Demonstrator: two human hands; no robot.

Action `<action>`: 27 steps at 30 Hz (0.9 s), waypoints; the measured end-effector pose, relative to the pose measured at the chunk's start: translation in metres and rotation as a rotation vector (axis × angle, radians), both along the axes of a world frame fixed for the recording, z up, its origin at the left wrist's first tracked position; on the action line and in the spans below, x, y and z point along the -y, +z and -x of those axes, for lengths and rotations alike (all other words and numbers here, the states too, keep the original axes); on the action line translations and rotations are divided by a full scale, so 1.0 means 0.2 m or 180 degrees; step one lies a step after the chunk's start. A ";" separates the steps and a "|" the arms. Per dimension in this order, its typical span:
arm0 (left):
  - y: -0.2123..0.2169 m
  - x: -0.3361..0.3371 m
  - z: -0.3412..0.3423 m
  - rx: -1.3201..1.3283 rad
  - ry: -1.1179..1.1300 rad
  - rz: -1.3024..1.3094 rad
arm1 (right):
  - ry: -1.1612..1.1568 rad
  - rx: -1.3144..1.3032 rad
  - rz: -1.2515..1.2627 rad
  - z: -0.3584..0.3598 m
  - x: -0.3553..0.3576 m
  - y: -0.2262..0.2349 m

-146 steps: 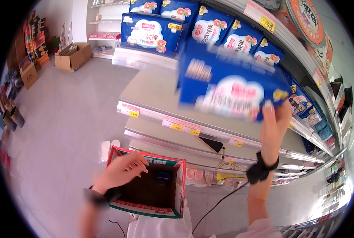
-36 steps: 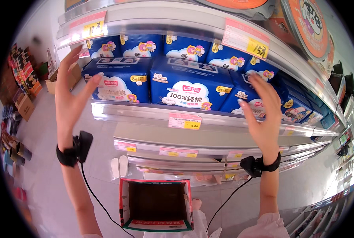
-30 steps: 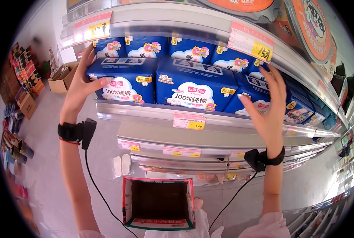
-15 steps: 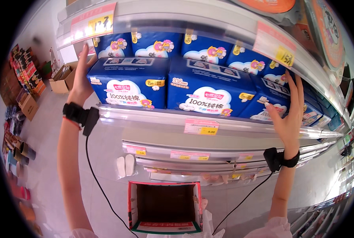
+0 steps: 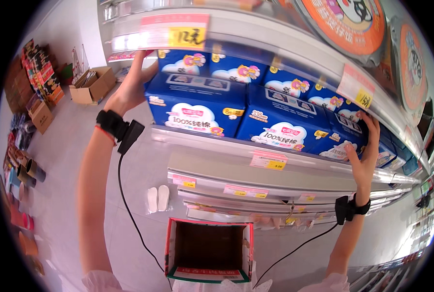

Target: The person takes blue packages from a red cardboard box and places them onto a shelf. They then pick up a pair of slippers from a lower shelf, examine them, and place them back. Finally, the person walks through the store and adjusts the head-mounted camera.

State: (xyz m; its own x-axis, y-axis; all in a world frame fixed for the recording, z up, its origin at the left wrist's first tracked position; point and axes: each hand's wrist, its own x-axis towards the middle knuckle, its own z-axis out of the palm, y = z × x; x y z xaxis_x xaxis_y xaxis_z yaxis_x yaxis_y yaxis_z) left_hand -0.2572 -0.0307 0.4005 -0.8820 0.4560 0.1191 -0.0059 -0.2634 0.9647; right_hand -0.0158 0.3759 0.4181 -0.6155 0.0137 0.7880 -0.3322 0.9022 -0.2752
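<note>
Blue soft packs, apparently sanitary pads, stand in two rows on a metal shelf. In the front row are a left pack [image 5: 197, 104], a middle pack [image 5: 285, 119] and a narrower-looking right pack [image 5: 343, 134]; a back row pack [image 5: 239, 68] shows behind. My left hand [image 5: 135, 82] lies along the left end of the row, fingers stretched upward, the inner side of its palm hidden. Over the right pack is my right hand [image 5: 365, 151], thumb out at its front and fingers slightly bent near its upper edge. Neither hand lifts a pack.
An upper shelf edge [image 5: 256, 29] with price tags overhangs the packs, carrying round orange-lidded tubs [image 5: 343, 19]. Lower shelves [image 5: 226, 177] run beneath. A red-rimmed cardboard box [image 5: 209, 275] stands open below, near white slippers [image 5: 157, 198]. Cartons [image 5: 93, 87] stand left. Cables hang from both wrists.
The view has shifted, so the shelf and packs sit further right in the picture. Both hands keep nearly the same places by the packs; my right fingers look a little more bent.
</note>
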 end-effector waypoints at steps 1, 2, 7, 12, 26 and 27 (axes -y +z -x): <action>-0.01 0.00 0.07 -0.0308 -0.0518 0.0056 | -0.0199 -0.0037 -0.0171 -0.01 0.01 0.01; 0.06 -0.07 0.01 -0.0401 -0.0210 0.0241 | -0.0381 -0.0087 -0.0316 -0.03 0.01 0.01; 0.02 -0.07 0.18 -0.0884 0.0159 0.1069 | -0.0523 0.0171 -0.0809 -0.03 0.06 -0.06; -0.05 -0.11 0.19 -0.0933 0.0121 0.1214 | -0.0430 0.0384 -0.0761 -0.05 0.08 -0.02; -0.01 0.03 0.04 -0.0567 -0.0396 0.0504 | -0.0880 0.0447 -0.0982 -0.21 0.31 -0.04; -0.04 0.04 0.01 -0.0619 -0.0387 0.0468 | -0.0594 0.0320 -0.0624 -0.29 0.38 -0.07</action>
